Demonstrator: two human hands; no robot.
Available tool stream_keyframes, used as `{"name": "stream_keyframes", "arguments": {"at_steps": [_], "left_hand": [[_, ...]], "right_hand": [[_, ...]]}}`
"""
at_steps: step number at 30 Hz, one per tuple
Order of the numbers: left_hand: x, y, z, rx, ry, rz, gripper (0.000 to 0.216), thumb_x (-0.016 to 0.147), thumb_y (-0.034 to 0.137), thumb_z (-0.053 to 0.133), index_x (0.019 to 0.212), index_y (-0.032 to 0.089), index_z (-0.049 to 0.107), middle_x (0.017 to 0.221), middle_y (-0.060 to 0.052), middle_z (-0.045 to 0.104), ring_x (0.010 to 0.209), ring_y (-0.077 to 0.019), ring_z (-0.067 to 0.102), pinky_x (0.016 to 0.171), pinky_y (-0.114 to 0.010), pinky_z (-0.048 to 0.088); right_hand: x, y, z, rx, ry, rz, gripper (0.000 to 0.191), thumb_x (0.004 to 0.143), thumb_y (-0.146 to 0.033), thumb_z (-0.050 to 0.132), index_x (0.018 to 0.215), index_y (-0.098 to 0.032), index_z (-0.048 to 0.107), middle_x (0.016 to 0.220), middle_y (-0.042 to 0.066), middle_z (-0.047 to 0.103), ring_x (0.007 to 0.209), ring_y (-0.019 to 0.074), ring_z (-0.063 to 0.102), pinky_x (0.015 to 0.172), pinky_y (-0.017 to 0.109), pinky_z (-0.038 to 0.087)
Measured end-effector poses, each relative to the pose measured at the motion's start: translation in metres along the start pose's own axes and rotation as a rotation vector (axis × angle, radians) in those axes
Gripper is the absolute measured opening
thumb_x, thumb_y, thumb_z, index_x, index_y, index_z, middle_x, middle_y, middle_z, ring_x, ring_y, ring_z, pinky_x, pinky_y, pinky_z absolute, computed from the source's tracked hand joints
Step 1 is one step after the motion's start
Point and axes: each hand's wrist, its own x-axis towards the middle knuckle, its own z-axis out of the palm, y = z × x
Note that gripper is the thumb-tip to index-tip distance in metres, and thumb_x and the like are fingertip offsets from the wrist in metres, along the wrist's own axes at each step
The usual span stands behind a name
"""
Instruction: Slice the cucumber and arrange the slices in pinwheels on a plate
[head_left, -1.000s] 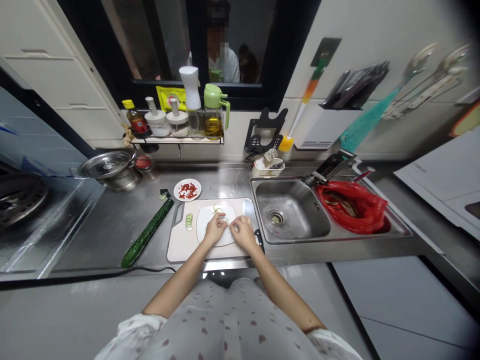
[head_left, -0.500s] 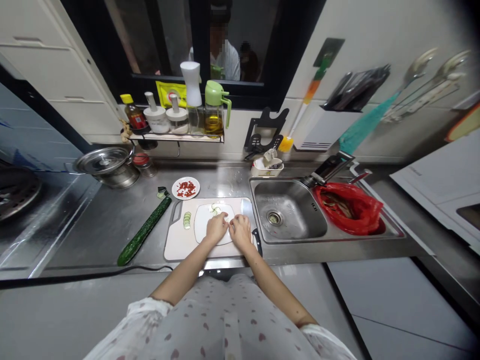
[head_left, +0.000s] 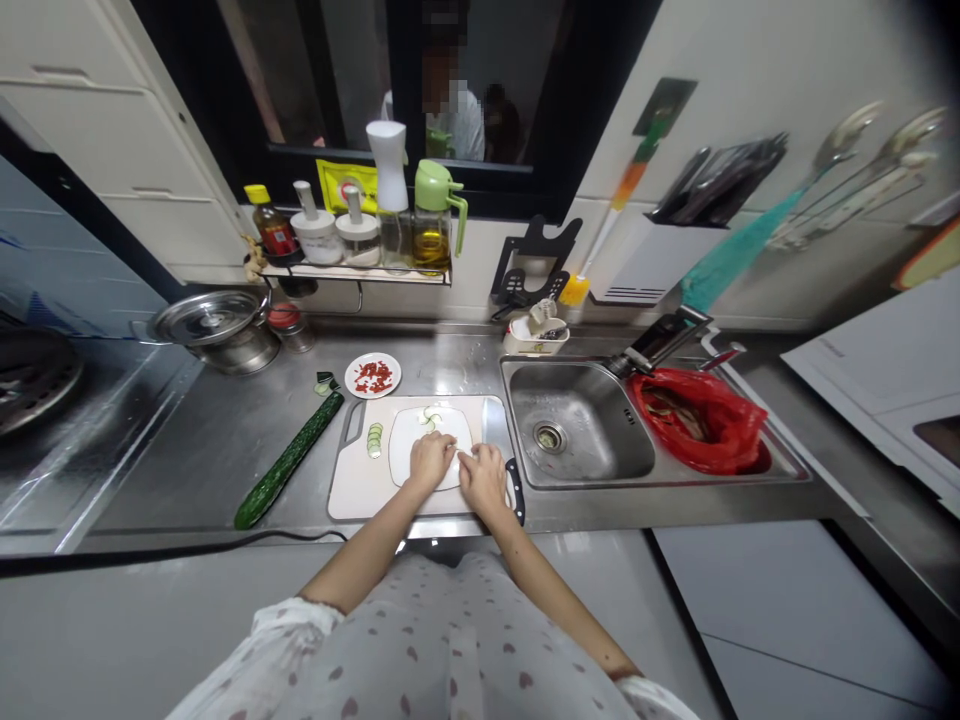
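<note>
Partly hidden: plate (head_left: 407, 440) under left hand (head_left: 430, 461), right hand (head_left: 484, 479).

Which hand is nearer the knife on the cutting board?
Right. The right hand lies beside the knife, near its handle; the left hand is farther left, over the white plate.

We find open passage over the bare near-left corner of the cutting board (head_left: 358, 492) and the steel counter (head_left: 202, 450) beyond the whole cucumber (head_left: 289, 462) lying slantwise beside it. Rightward the knife (head_left: 496, 425) lines the board's edge just beside the sink (head_left: 600, 440); the white plate (head_left: 406, 440), cucumber slices (head_left: 374, 440) and chilli dish (head_left: 373, 376) crowd the far side.
</note>
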Motion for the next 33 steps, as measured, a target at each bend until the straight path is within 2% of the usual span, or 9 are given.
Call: {"name": "stream_keyframes", "arguments": {"at_steps": [4,13,18,26,33], "left_hand": [[0.003,-0.001,0.002,-0.045,0.009,-0.034,0.026,0.091,0.029,0.052,0.107,0.024,0.070,0.100,-0.007,0.067,0.095,-0.0215,0.060,0.084,-0.032,0.039],[0.010,0.001,0.000,-0.066,-0.003,-0.081,0.026,0.089,0.029,0.053,0.109,0.024,0.071,0.101,-0.006,0.069,0.093,-0.0199,0.061,0.085,-0.031,0.040],[0.010,0.001,0.000,-0.070,0.008,-0.084,0.026,0.088,0.027,0.054,0.108,0.024,0.071,0.099,-0.006,0.069,0.091,-0.0201,0.061,0.084,-0.031,0.040],[0.013,-0.001,0.001,-0.071,0.006,-0.089,0.025,0.088,0.028,0.053,0.106,0.024,0.070,0.096,-0.005,0.069,0.088,-0.0198,0.062,0.082,-0.031,0.040],[0.017,-0.001,0.000,-0.068,0.000,-0.089,0.026,0.088,0.027,0.054,0.108,0.024,0.070,0.099,-0.006,0.070,0.091,-0.0196,0.062,0.084,-0.031,0.040]], "right_hand": [[0.000,0.000,0.002,-0.021,0.003,0.024,0.031,0.089,-0.020,0.052,0.112,-0.027,0.071,0.104,0.010,0.053,0.102,0.0258,0.039,0.086,0.036,0.033],[0.007,-0.001,0.001,-0.042,-0.020,0.071,0.031,0.092,-0.024,0.050,0.115,-0.030,0.070,0.105,0.011,0.052,0.099,0.0260,0.039,0.083,0.036,0.031],[0.004,-0.002,0.003,-0.034,0.020,0.041,0.031,0.091,-0.024,0.051,0.115,-0.028,0.070,0.102,0.011,0.052,0.096,0.0250,0.039,0.080,0.035,0.031],[-0.003,-0.003,0.007,-0.043,0.052,0.073,0.035,0.092,-0.037,0.053,0.123,-0.028,0.065,0.102,0.010,0.050,0.097,0.0251,0.039,0.079,0.035,0.031],[-0.003,-0.001,0.010,-0.063,0.061,0.064,0.038,0.094,-0.041,0.049,0.128,-0.028,0.062,0.101,0.010,0.050,0.094,0.0246,0.038,0.077,0.035,0.031]]}}
